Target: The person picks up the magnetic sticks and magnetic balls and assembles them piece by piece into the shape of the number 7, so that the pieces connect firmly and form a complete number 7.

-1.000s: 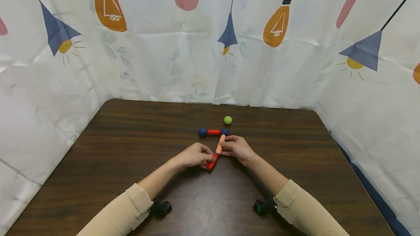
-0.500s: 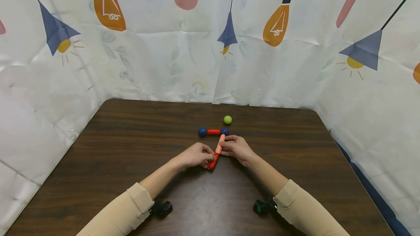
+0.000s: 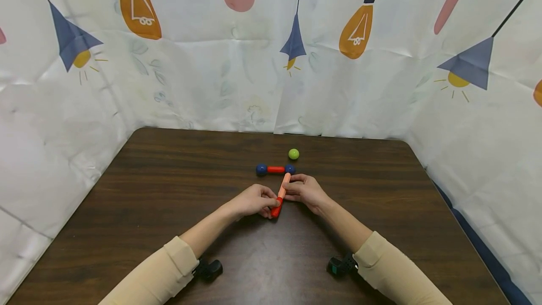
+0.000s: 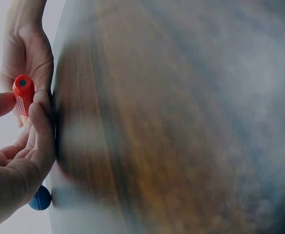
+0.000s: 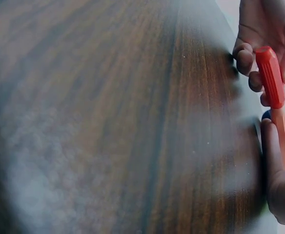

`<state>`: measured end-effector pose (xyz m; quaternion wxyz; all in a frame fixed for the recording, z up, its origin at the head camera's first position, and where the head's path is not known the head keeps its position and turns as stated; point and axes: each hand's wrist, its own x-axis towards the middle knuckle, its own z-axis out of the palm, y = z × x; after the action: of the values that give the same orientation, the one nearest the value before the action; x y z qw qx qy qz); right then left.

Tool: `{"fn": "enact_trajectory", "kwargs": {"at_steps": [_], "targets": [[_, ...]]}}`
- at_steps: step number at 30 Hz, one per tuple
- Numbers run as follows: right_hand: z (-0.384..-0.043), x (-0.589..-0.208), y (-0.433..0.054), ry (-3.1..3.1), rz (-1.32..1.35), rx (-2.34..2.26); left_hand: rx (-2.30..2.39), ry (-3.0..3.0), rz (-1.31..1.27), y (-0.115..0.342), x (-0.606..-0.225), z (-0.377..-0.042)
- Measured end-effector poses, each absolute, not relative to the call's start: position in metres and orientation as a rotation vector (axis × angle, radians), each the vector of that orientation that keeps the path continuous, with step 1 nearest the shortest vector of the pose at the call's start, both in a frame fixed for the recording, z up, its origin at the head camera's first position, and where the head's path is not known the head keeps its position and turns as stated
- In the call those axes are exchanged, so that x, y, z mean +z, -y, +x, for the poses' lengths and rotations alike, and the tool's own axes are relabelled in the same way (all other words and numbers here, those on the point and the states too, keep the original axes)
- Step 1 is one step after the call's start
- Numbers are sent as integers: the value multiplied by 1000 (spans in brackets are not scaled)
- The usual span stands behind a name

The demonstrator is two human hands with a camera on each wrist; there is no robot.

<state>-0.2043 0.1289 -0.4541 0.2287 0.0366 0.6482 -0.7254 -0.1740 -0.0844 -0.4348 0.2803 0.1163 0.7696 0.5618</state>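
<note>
In the head view, my left hand [image 3: 255, 200] pinches a red toy building rod [image 3: 276, 210] between thumb and fingers. Its far end meets a peach rod [image 3: 285, 185], which my right hand [image 3: 308, 194] grips from the right. The two rods run nearly in line. A small teal dot marks the red rod's end [image 4: 23, 83] in the left wrist view. Just beyond the peach rod lies a second red rod [image 3: 276, 170] with a blue ball [image 3: 261, 170] on its left end and another blue ball [image 3: 290, 169] on its right. I cannot tell whether the peach rod touches that right ball.
A green ball [image 3: 294, 154] sits behind the blue balls. All pieces are on a dark wood-grain table [image 3: 178, 178] with rounded far corners. Printed white curtains [image 3: 203, 84] hang close along its back and sides. Each wrist wears a black camera [image 3: 210, 269].
The red rod's near end has swung slightly to the right, bringing it closer to line with the peach rod. My right hand and the other pieces look unmoved.
</note>
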Motion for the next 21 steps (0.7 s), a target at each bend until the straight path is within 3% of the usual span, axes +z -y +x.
{"fn": "enact_trajectory", "kwargs": {"at_steps": [21], "targets": [[-203, -456, -129, -1793, 59, -2004, 1471, -2111, 298, 84, -433, -171]]}}
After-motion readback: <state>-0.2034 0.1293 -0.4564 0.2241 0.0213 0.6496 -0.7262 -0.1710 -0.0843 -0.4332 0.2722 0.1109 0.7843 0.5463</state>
